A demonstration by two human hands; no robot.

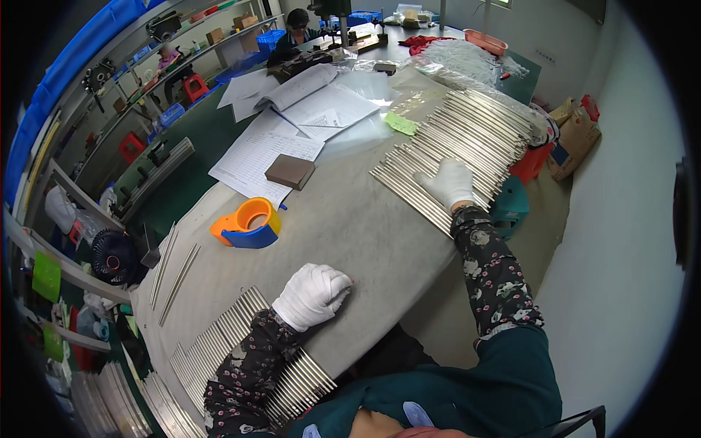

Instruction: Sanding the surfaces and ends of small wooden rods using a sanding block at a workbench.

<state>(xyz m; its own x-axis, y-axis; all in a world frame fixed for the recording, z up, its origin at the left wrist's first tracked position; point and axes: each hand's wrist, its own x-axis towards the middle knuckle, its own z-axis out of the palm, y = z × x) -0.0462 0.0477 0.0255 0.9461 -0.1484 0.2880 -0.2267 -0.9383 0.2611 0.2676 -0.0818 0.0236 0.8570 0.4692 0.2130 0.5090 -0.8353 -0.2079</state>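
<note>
Resting flat and open, the right hand (450,182) presses the far metal rods (467,139); the left hand (312,294) sits loosely curled, holding nothing, on the desk (365,226).

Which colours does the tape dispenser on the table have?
The tape dispenser is orange with a blue lower part. The head view shows it clearly.

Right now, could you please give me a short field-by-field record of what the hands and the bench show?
Left hand: left hand, white-gloved, loosely closed on the grey bench, beside the near row of metal rods.
Right hand: right hand, white-gloved, flat on the far stack of metal rods.
Between the hands: orange and blue tape dispenser, small brown block on printed sheets.
Loose rods: a few metal rods at the bench's left edge.
</note>
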